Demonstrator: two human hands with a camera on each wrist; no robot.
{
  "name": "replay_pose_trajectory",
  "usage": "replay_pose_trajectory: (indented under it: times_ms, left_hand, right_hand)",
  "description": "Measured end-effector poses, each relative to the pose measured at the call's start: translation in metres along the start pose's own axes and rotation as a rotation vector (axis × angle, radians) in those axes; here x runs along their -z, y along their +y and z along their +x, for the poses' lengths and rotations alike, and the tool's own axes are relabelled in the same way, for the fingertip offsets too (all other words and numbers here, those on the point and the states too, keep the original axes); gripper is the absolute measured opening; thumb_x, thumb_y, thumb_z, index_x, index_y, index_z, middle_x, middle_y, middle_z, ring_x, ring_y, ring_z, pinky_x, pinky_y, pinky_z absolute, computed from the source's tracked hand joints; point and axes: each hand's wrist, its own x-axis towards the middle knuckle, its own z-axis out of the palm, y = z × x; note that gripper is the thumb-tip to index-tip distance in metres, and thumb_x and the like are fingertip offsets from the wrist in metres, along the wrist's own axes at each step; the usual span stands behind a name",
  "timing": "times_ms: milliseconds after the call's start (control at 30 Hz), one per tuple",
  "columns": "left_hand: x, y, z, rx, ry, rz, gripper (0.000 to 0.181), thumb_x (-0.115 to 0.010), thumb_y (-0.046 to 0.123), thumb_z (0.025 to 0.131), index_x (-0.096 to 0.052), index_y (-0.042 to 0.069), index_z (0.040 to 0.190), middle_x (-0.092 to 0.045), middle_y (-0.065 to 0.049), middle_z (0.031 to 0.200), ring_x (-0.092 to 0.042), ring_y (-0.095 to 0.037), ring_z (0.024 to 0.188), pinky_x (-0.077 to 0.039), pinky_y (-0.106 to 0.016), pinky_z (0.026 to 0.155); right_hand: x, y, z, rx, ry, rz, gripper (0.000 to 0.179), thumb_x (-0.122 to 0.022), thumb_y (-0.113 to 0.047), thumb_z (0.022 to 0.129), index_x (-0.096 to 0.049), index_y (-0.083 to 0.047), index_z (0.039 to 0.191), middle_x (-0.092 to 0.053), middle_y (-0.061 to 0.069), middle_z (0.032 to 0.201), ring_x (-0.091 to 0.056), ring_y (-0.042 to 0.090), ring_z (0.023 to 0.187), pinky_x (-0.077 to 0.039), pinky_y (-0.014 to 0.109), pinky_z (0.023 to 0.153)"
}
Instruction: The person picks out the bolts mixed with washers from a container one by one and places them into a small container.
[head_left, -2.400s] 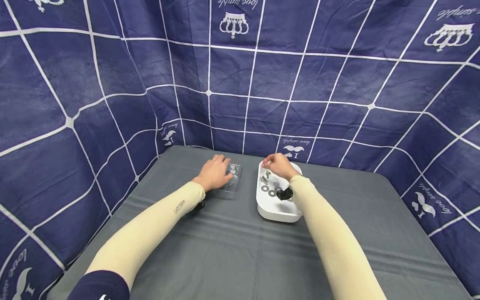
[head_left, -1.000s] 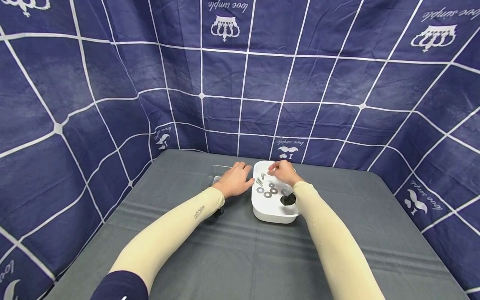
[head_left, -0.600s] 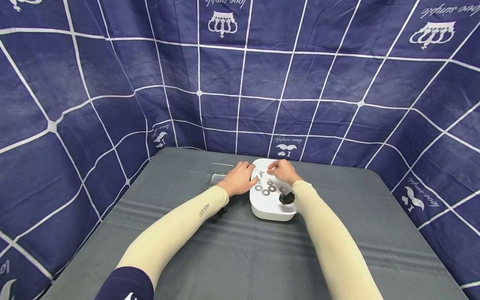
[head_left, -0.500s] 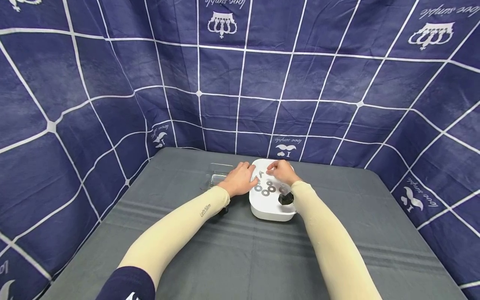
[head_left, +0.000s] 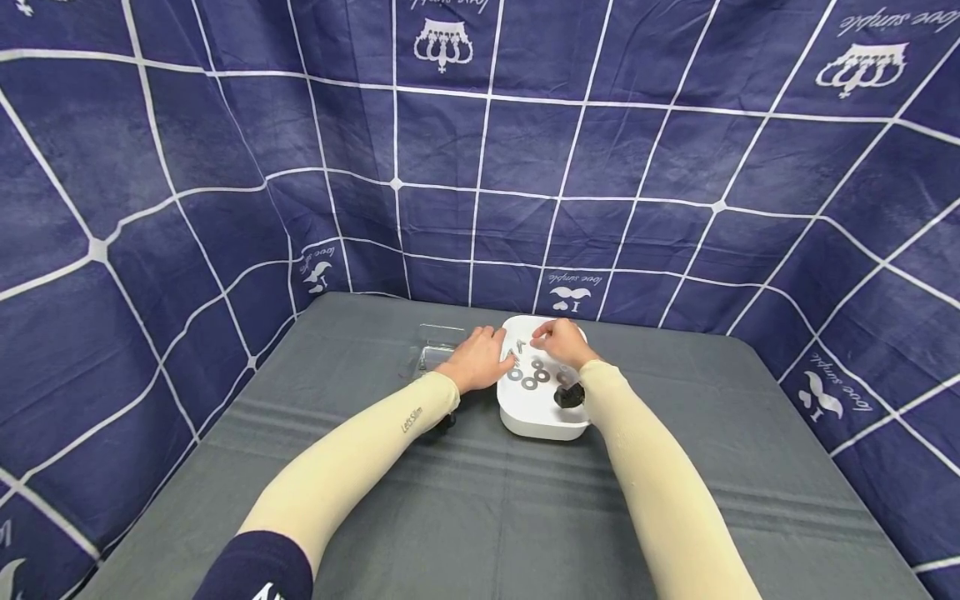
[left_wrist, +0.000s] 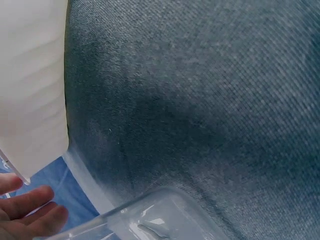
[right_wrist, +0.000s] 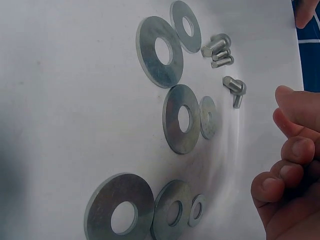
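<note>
A white tray (head_left: pixel 543 429) holds several flat metal washers (right_wrist: pixel 182 122) of different sizes, plus a few short bolts (right_wrist: pixel 217 47) lying along its left side. My left hand (head_left: pixel 476 360) is at the tray's left rim, fingers loosely bent; the left wrist view has its fingertips right beside the tray corner. Over the tray's far part is my right hand (head_left: pixel 564 342). Its fingers are curled, thumb and index tips close together, with nothing visible between them. In the right wrist view the right hand (right_wrist: pixel 295 165) is just beyond a pair of bolts (right_wrist: pixel 235 90).
A clear plastic box (head_left: pixel 438 335) sits left of the tray, partly hidden by the left hand; something metallic shows inside it in the left wrist view. Grey cloth (head_left: pixel 465 508) covers the table. A blue checked curtain (head_left: pixel 555 150) hangs behind and at both sides.
My left hand has moved right, from over the clear box to the tray's rim. The right hand has come slightly nearer from the tray's far edge. Over the last half second both hold almost still.
</note>
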Motion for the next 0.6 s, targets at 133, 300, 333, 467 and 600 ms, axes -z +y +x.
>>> replay_pose_trajectory:
  times_ms: [133, 300, 333, 467, 600]
  left_hand:
    - [-0.001, 0.0, 0.0, -0.007, 0.009, -0.018, 0.061, -0.047, 0.041, 0.102, -0.043, 0.0, 0.147, -0.057, -0.019, 0.131, -0.053, -0.034, 0.124, -0.045, -0.043, 0.108]
    - [-0.003, 0.0, 0.0, -0.003, 0.006, -0.039, 0.062, -0.046, 0.04, 0.102, -0.04, -0.001, 0.149, -0.057, -0.022, 0.133, -0.053, -0.036, 0.126, -0.043, -0.043, 0.11]
    - [-0.003, 0.0, 0.0, 0.001, 0.001, -0.043, 0.063, -0.046, 0.04, 0.102, -0.039, -0.001, 0.15, -0.056, -0.022, 0.134, -0.053, -0.036, 0.127, -0.043, -0.043, 0.11]
    - [-0.002, 0.001, 0.0, 0.003, -0.006, -0.064, 0.063, -0.047, 0.038, 0.103, -0.036, -0.002, 0.151, -0.055, -0.025, 0.136, -0.052, -0.038, 0.128, -0.041, -0.044, 0.112]
    - [-0.001, 0.001, -0.002, 0.01, -0.017, -0.082, 0.065, -0.047, 0.037, 0.103, -0.034, -0.003, 0.153, -0.053, -0.026, 0.139, -0.05, -0.039, 0.131, -0.039, -0.044, 0.114]
  right_hand:
    - [-0.001, 0.001, 0.002, -0.008, 0.0, -0.01, 0.023, -0.072, -0.021, 0.09, -0.076, -0.005, 0.105, -0.055, 0.0, 0.072, -0.049, 0.015, 0.069, -0.039, 0.027, 0.066]
    - [-0.003, 0.002, 0.005, -0.018, 0.004, -0.003, 0.022, -0.072, -0.021, 0.09, -0.076, -0.005, 0.105, -0.054, 0.0, 0.07, -0.048, 0.015, 0.067, -0.039, 0.027, 0.065]
    - [-0.003, 0.002, 0.005, -0.019, 0.005, -0.002, 0.022, -0.072, -0.021, 0.09, -0.076, -0.005, 0.105, -0.055, 0.0, 0.07, -0.049, 0.015, 0.067, -0.039, 0.027, 0.065]
    - [-0.006, 0.003, 0.006, -0.026, 0.012, -0.005, 0.023, -0.072, -0.02, 0.09, -0.075, -0.004, 0.106, -0.057, 0.001, 0.074, -0.049, 0.015, 0.07, -0.04, 0.026, 0.066]
    - [-0.011, 0.003, 0.006, -0.035, 0.018, 0.002, 0.023, -0.071, -0.019, 0.09, -0.075, -0.003, 0.107, -0.058, 0.001, 0.074, -0.05, 0.014, 0.069, -0.04, 0.025, 0.064]
